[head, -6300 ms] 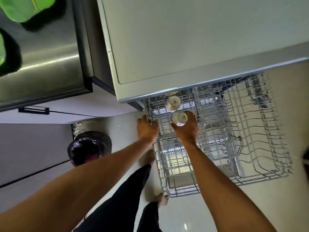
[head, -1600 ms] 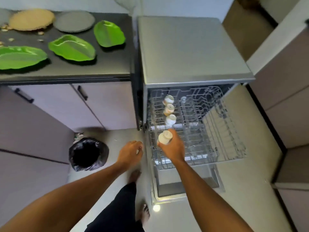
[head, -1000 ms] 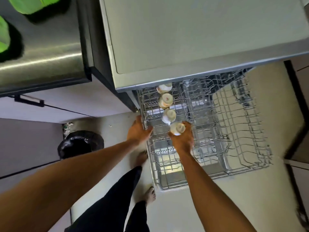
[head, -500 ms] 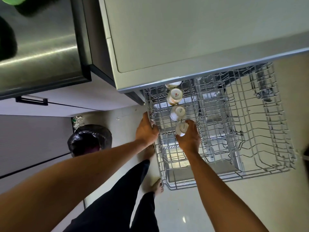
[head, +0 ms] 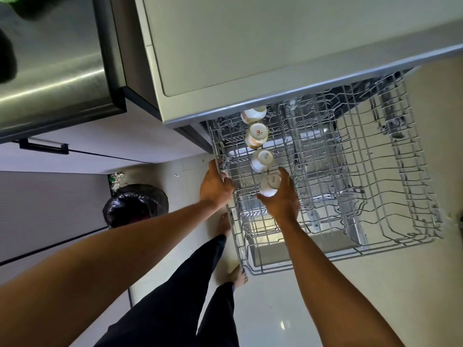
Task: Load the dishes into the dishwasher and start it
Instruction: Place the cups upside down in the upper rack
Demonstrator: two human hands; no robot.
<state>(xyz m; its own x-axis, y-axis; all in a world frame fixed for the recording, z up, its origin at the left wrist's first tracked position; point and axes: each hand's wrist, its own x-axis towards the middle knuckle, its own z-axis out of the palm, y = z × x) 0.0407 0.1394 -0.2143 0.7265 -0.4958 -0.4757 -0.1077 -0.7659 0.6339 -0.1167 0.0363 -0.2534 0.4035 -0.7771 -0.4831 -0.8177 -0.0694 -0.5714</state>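
The dishwasher [head: 275, 58] stands open with its wire upper rack [head: 363, 171] pulled out. Three white cups sit upside down in a row along the rack's left side: one [head: 253, 113] partly under the dishwasher's top edge, a second [head: 256, 135], and a third [head: 261, 159]. My right hand [head: 280, 199] is shut on a fourth white cup [head: 270, 184], held upside down at the near end of that row. My left hand [head: 215, 186] grips the rack's left rim.
A bin with a black bag [head: 135, 205] stands on the floor to the left. A dark steel counter [head: 50, 66] with a cabinet handle [head: 43, 146] below it is at upper left. The lower rack and open door [head: 300, 254] lie under the upper rack. My bare feet are beside the door.
The fourth cup has come down onto the rack behind the third one since a second ago. My left hand went from hanging free to gripping the rack's rim.
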